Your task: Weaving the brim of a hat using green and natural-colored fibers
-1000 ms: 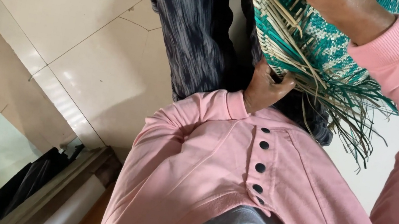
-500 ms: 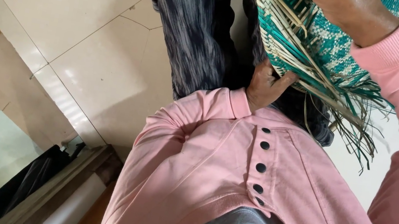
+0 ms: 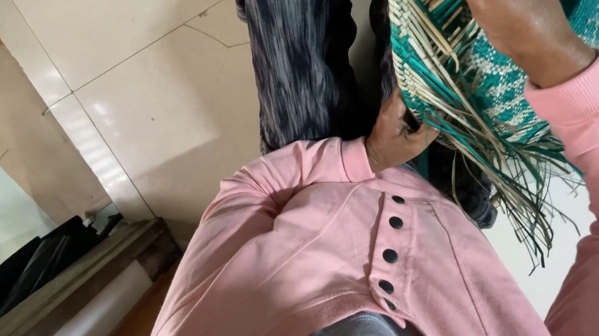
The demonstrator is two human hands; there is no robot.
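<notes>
Pinch strips (image 3: pixel 451 51) firmly with right hand (image 3: pixel 514 21); cup weave (image 3: pixel 494 87) from below with left hand (image 3: pixel 395 136), fingers curled. Keep loose ends taut, evenly spaced.

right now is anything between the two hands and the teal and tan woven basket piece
Nothing visible. The left hand presses straight against the underside of the teal and tan woven strip basket piece, and the right hand grips its upper part directly. Loose strip ends hang off the lower edge, clear of both hands.
</notes>
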